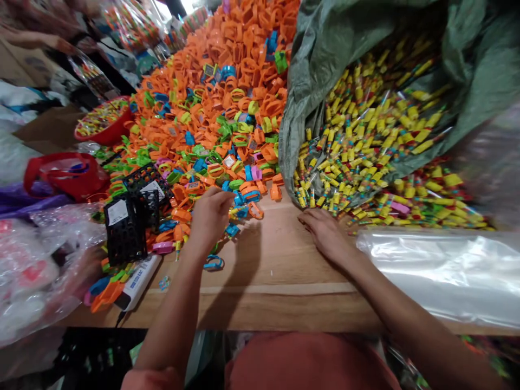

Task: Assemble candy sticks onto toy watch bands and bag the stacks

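Observation:
My left hand [211,216] is over the near edge of a big heap of plastic toy watches [211,124], mostly orange with some blue, green and yellow. Its fingers are bent together, and what they hold, if anything, is hidden. Beside its fingertips are blue pieces [247,196]. My right hand [323,230] rests low over the wooden table [276,260], fingers extended, at the edge of a pile of small yellow wrapped tubes [353,141]. Those tubes spill from a grey-green sack [309,70].
Clear plastic film [442,271] lies at the right. Black plastic trays [124,230], a white box-shaped device [140,281] and a red bag [67,176] are at the left. Behind them stands a red basin [108,138]. Another person's hand [60,44] holds a filled bag.

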`<action>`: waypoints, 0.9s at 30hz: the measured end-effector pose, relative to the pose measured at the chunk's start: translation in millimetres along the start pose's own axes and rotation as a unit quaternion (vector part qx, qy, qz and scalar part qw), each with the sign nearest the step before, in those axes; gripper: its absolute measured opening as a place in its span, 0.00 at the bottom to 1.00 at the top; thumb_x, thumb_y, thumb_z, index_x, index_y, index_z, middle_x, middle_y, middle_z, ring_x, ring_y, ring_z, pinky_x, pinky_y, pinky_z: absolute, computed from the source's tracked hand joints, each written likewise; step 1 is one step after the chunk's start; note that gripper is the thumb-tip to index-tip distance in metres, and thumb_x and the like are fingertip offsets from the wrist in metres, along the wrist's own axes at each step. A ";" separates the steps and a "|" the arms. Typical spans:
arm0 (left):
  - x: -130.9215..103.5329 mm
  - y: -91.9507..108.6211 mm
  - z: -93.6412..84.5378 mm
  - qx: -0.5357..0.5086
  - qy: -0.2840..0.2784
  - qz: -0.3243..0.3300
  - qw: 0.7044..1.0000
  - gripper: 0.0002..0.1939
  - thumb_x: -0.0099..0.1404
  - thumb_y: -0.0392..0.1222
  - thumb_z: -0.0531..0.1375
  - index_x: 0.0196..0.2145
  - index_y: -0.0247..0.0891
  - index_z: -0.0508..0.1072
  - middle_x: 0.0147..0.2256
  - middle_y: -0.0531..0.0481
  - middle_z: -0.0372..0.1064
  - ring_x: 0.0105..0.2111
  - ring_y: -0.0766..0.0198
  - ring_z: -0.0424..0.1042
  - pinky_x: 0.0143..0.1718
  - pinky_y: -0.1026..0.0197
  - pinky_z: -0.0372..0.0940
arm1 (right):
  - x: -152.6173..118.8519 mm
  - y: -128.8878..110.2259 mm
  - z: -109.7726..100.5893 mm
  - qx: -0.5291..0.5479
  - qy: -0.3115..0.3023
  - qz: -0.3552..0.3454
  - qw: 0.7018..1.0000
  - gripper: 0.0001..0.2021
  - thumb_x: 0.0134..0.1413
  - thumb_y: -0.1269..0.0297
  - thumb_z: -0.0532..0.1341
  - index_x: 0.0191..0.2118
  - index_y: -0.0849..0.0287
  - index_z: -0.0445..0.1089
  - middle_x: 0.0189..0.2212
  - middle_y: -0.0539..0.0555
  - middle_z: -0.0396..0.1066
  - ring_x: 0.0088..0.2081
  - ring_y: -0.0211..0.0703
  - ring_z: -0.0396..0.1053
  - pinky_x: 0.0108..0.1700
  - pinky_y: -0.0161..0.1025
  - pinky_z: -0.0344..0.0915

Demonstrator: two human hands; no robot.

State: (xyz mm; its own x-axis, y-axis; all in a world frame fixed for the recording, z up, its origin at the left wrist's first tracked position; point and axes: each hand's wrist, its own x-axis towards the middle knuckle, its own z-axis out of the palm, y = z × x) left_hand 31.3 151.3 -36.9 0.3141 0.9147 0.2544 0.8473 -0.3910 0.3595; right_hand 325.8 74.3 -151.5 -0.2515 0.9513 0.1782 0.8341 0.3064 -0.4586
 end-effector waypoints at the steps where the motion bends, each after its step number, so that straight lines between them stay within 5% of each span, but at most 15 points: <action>1: 10.6 1.5 13.7 0.007 -0.035 0.016 0.999 0.15 0.70 0.34 0.55 0.44 0.36 0.82 0.39 0.44 0.75 0.39 0.57 0.73 0.43 0.58 0.67 | 0.1 -1.5 0.5 -0.023 -0.014 -0.004 1.000 0.20 0.64 0.79 0.50 0.50 0.61 0.77 0.49 0.63 0.75 0.51 0.54 0.69 0.54 0.51 0.66; 6: 38.0 4.7 71.4 0.099 -0.177 0.096 0.975 0.15 0.67 0.30 0.58 0.44 0.38 0.83 0.39 0.41 0.69 0.44 0.50 0.67 0.48 0.52 0.63 | -5.5 -10.8 -1.0 -0.031 -0.021 -0.011 0.999 0.15 0.67 0.76 0.52 0.43 0.60 0.77 0.43 0.61 0.75 0.46 0.53 0.67 0.49 0.48 0.64; 11: 22.7 9.1 73.2 0.092 -0.083 0.094 0.988 0.14 0.69 0.31 0.56 0.47 0.38 0.79 0.45 0.39 0.67 0.47 0.48 0.64 0.47 0.50 0.62 | -8.7 -15.7 -3.2 0.055 0.040 -0.003 0.998 0.12 0.68 0.73 0.54 0.45 0.59 0.76 0.43 0.60 0.77 0.45 0.54 0.66 0.48 0.48 0.64; 18: -3.4 17.4 95.1 -0.059 -0.120 0.028 0.991 0.09 0.64 0.29 0.60 0.33 0.38 0.80 0.35 0.44 0.67 0.43 0.51 0.66 0.47 0.52 0.61 | -4.0 -37.0 -3.0 0.182 0.081 0.022 0.980 0.09 0.69 0.68 0.54 0.45 0.57 0.72 0.42 0.58 0.76 0.46 0.52 0.69 0.50 0.48 0.63; 24: -18.1 35.3 104.1 -0.237 -0.057 -0.037 0.969 0.05 0.68 0.35 0.60 0.38 0.36 0.77 0.36 0.45 0.73 0.38 0.58 0.71 0.41 0.57 0.64 | -3.6 -47.3 4.2 0.398 0.080 0.130 0.905 0.12 0.65 0.59 0.58 0.49 0.57 0.72 0.43 0.56 0.75 0.40 0.46 0.70 0.44 0.43 0.66; 27: -28.7 48.2 96.6 -0.450 -0.067 -0.107 0.884 0.09 0.67 0.45 0.64 0.38 0.36 0.76 0.33 0.48 0.75 0.33 0.62 0.72 0.36 0.62 0.65 | -3.0 -51.3 3.9 0.515 0.037 0.198 0.833 0.18 0.60 0.57 0.62 0.53 0.59 0.71 0.40 0.55 0.75 0.33 0.41 0.68 0.36 0.40 0.64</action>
State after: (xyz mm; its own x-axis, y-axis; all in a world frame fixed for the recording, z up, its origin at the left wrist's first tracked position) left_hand 104.5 116.1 -113.5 0.2871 0.9579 0.0076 0.2288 -0.0763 0.9705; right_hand 281.8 55.9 -131.9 0.0069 0.9916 -0.1288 -0.0282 -0.1286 -0.9913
